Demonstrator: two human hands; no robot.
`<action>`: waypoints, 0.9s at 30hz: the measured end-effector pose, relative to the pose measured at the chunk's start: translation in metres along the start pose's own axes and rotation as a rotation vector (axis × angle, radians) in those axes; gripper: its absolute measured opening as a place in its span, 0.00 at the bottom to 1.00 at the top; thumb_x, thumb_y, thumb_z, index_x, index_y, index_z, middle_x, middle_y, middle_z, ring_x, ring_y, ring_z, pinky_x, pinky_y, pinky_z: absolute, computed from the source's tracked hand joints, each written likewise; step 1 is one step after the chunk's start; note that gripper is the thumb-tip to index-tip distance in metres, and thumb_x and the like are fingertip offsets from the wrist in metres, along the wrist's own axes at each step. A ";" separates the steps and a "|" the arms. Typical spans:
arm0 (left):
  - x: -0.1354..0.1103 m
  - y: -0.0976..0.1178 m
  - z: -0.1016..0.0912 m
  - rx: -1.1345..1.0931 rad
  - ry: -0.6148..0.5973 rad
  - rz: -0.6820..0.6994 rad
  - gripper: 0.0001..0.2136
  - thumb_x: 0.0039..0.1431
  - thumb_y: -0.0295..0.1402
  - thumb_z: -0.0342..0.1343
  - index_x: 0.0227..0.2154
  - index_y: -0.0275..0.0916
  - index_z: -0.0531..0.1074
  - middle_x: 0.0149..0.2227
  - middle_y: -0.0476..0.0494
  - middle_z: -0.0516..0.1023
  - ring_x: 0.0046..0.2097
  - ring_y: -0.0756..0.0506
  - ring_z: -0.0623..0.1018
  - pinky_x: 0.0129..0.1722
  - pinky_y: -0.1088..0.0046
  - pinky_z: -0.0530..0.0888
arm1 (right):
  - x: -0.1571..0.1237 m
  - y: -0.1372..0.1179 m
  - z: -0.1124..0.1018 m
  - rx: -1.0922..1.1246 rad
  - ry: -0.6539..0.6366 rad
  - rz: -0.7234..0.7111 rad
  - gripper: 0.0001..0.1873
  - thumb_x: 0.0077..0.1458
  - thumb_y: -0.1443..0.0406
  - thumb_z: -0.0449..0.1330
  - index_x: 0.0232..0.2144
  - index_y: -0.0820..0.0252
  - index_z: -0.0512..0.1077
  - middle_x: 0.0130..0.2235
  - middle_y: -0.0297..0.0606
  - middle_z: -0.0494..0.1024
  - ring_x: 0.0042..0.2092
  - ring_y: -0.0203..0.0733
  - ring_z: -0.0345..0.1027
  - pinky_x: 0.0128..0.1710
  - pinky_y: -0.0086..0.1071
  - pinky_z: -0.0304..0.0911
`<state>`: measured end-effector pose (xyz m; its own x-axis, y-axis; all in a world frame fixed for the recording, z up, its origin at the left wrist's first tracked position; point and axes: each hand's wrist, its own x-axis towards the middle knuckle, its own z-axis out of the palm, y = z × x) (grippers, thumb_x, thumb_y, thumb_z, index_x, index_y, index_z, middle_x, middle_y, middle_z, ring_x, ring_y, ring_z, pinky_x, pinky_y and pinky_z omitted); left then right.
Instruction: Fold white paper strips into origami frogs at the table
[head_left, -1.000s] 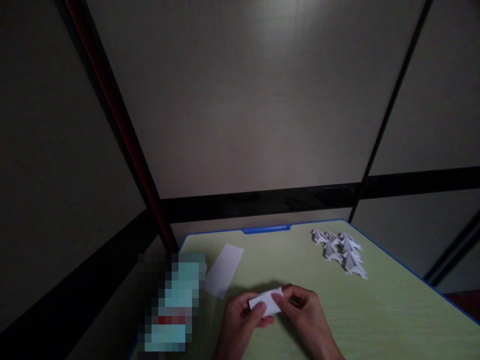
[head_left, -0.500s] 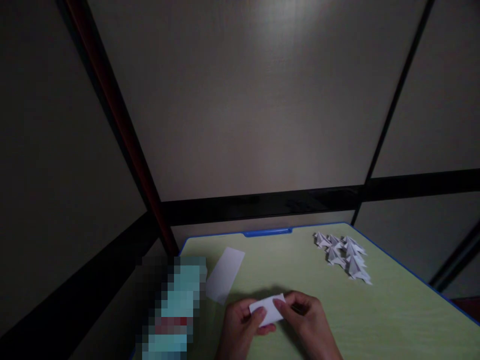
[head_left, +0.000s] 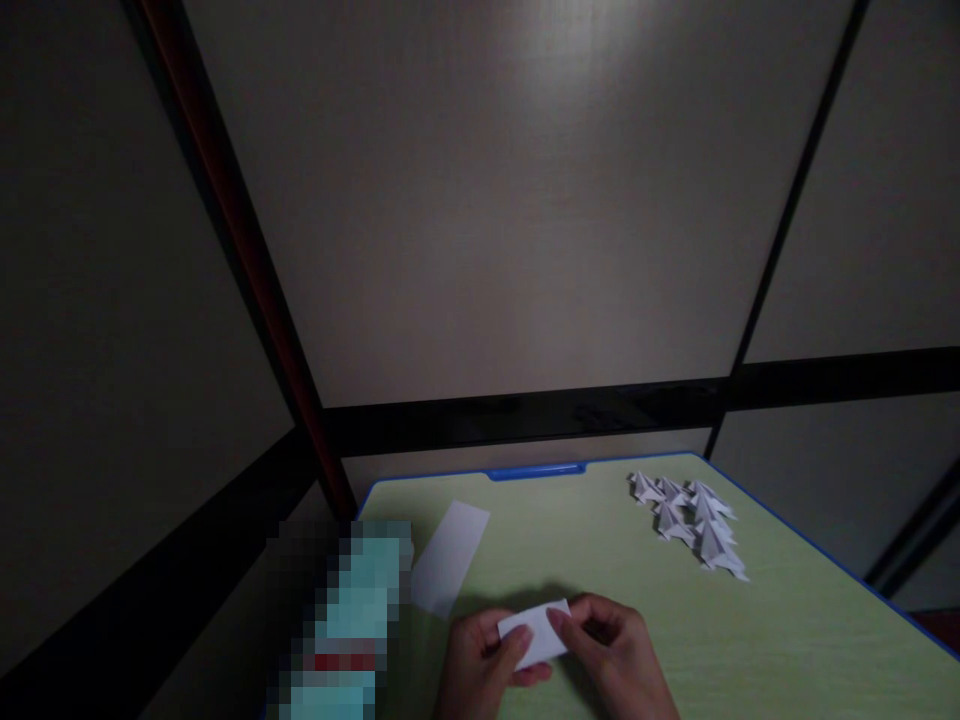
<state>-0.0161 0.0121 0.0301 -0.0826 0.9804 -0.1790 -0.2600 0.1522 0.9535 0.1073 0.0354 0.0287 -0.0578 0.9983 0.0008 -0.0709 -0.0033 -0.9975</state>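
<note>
A small folded piece of white paper (head_left: 538, 636) is held between both hands, low over the front of the table. My left hand (head_left: 480, 655) grips its left end, thumb on top and fingers underneath. Pressed on its upper right part is the thumb of my right hand (head_left: 611, 645), with the fingers curled behind the far edge. A flat white paper strip (head_left: 450, 558) lies on the table beyond my left hand. At the back right sit several folded white paper figures (head_left: 686, 515), close together with pointed tips.
The pale green table (head_left: 540, 530) has a blue rim and a blue handle piece (head_left: 536, 471) at its far edge. A blurred-out teal object (head_left: 360, 600) stands along the left side. Panelled walls (head_left: 517, 250) rise behind the table.
The whole view has shifted slightly, so table and hands sit a little lower. Both hands keep nearly the same grip on the folded paper.
</note>
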 end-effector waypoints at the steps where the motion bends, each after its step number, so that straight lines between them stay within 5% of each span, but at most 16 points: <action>1: 0.000 0.000 0.000 0.007 0.001 0.000 0.17 0.29 0.42 0.60 0.18 0.30 0.69 0.19 0.43 0.76 0.22 0.45 0.74 0.22 0.72 0.71 | 0.001 0.001 0.000 0.006 -0.007 0.006 0.13 0.33 0.61 0.61 0.10 0.65 0.66 0.13 0.32 0.67 0.19 0.34 0.58 0.19 0.25 0.54; 27: 0.006 -0.007 -0.004 0.076 0.003 -0.060 0.20 0.27 0.47 0.58 0.15 0.32 0.65 0.16 0.46 0.73 0.18 0.48 0.73 0.17 0.77 0.66 | 0.005 0.010 0.003 0.091 0.075 0.037 0.15 0.28 0.60 0.62 0.06 0.64 0.63 0.09 0.30 0.64 0.15 0.31 0.54 0.16 0.24 0.49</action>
<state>-0.0191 0.0166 0.0215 -0.0721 0.9687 -0.2375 -0.1911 0.2203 0.9565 0.1036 0.0400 0.0188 0.0128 0.9989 -0.0445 -0.1608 -0.0419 -0.9861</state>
